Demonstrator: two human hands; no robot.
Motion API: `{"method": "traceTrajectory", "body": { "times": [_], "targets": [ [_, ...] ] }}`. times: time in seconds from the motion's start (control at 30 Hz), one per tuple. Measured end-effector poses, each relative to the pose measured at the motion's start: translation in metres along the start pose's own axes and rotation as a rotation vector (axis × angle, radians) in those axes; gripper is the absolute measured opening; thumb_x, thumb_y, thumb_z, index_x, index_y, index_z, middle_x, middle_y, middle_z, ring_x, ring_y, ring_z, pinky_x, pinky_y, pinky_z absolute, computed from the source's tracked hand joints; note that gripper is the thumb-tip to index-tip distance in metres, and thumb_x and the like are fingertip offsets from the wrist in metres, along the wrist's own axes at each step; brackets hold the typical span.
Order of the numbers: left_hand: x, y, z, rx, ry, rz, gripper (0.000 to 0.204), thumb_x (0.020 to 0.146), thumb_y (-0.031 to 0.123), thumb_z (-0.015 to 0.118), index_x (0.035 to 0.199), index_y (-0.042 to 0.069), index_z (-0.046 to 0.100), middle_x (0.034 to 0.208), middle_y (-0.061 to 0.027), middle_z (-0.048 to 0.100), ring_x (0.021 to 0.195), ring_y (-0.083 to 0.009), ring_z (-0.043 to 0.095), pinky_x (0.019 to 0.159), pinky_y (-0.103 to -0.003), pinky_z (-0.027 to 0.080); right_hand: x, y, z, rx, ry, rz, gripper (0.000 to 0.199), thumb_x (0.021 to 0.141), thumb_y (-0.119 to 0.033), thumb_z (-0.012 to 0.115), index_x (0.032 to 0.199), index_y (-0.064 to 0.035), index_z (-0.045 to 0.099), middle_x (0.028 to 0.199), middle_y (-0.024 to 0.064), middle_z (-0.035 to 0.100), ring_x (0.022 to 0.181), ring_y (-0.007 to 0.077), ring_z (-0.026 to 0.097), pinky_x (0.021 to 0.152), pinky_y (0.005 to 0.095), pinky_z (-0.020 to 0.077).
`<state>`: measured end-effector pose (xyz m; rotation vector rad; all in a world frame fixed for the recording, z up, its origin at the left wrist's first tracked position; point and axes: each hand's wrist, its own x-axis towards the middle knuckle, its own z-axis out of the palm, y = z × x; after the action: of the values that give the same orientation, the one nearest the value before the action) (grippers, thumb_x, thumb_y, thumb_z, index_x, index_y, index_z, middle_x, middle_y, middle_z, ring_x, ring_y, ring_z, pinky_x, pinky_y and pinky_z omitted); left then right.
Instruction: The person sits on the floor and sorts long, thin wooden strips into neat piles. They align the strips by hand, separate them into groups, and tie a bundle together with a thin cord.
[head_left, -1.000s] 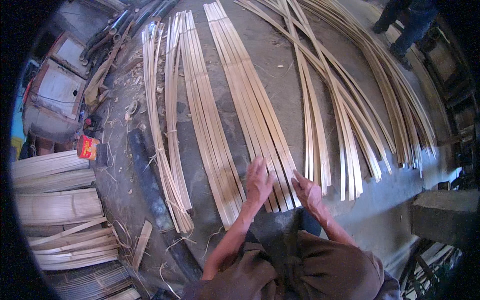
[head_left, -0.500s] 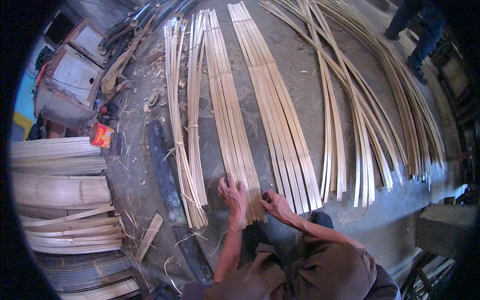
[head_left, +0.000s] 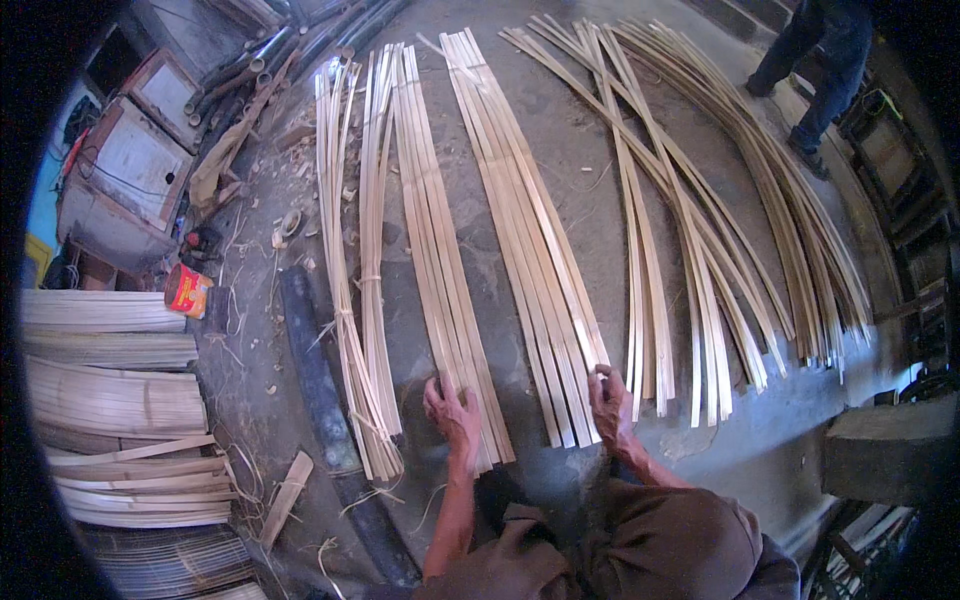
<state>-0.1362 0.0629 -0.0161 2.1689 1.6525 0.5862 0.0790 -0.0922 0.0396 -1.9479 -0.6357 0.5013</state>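
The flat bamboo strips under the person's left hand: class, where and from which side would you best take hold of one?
Probably at the near end of the bamboo strips, coming from above where the left hand presses. They lie flat and side by side on the floor, so a fingertip likely must lift an end before pinching its thin edges.

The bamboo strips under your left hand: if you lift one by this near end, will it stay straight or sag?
Probably sag: the bamboo strips are long, thin and flat, and neighbouring strips already lie curved on the floor. Likely light for their length, being so slim. Pushed by the left hand, they should slide rather than roll, since they lie flat.
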Motion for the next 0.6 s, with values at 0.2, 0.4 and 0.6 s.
{"method": "traceTrajectory", "body": {
  "times": [0.2, 0.4, 0.6],
  "targets": [
    [0.003, 0.005, 0.0, 0.018, -0.006, 0.02, 0.058, 0.084, 0.024, 0.061, 0.137, 0.004, 0.045, 0.135, -0.0238, 0.04, 0.125, -0.0414, 0.037, 0.105, -0.052, 0.03, 0.021, 0.029, -0.028, -0.071, 0.119, -0.242, 0.037, 0.096, -0.018, 0.057, 0.132, -0.008, 0.056, 0.072, 0.0184, 0.061, 0.059, 0.0153, 0.052, 0.057, 0.0356, 0.0469],
    [0.001, 0.007, -0.001, 0.094, 0.016, 0.02, 0.058, 0.084, 0.025, 0.06, 0.137, 0.004, 0.046, 0.131, -0.0223, 0.042, 0.121, -0.0405, 0.04, 0.103, -0.051, 0.031, 0.023, 0.032, -0.051, -0.22, -0.015, 0.041, 0.036, 0.097, -0.025, 0.055, 0.131, -0.0136, 0.058, 0.065, 0.0199, 0.047, 0.058, 0.0122, 0.045, 0.055, 0.0336, 0.0442],
    [0.001, 0.012, -0.002, 0.112, 0.002, -0.031, 0.057, 0.084, 0.025, 0.06, 0.136, 0.006, 0.047, 0.125, -0.0205, 0.045, 0.116, -0.0379, 0.043, 0.099, -0.05, 0.033, 0.019, 0.028, -0.06, -0.208, -0.052, 0.089, 0.037, 0.098, -0.029, 0.054, 0.131, -0.0141, 0.058, 0.064, 0.0173, 0.051, 0.059, 0.0117, 0.047, 0.056, 0.0325, 0.0446]
  ]
}}
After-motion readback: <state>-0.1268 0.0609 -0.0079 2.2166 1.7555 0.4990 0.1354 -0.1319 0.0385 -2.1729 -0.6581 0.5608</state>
